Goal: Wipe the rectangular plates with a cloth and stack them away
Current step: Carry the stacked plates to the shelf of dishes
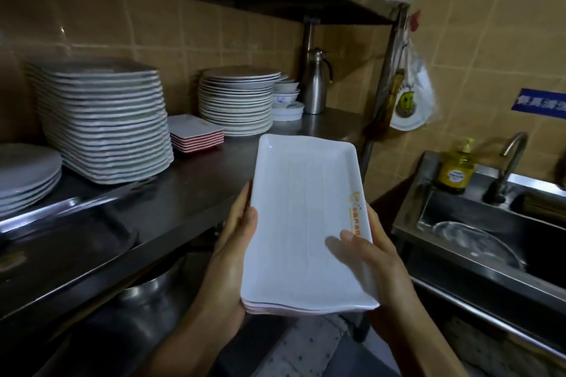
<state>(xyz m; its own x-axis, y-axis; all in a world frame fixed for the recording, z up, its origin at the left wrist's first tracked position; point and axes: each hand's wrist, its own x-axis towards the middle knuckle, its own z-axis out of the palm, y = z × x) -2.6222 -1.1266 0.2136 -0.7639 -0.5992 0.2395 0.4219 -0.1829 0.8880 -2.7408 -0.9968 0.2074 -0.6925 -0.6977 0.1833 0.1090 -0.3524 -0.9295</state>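
While I stand between the steel shelf (190,193) and the sink (477,242), I hold a small stack of white rectangular plates (306,223) in the air before me, off every surface, its far end over the shelf's front edge. My left hand (235,254) grips the stack's left long edge, thumb on the top plate's rim, fingers curled beneath. My right hand (376,266) grips the right long edge beside the orange print, thumb laid on the plate's inner face, fingers hidden under it. On the shelf, toward its back, stand a tall pile of square-cornered plates (104,122), a low red-edged pile (196,138) just beside it, and a pile of round plates (235,101). A yellow soap bottle (456,168) stands at the sink's back rim, near the tap (508,165).
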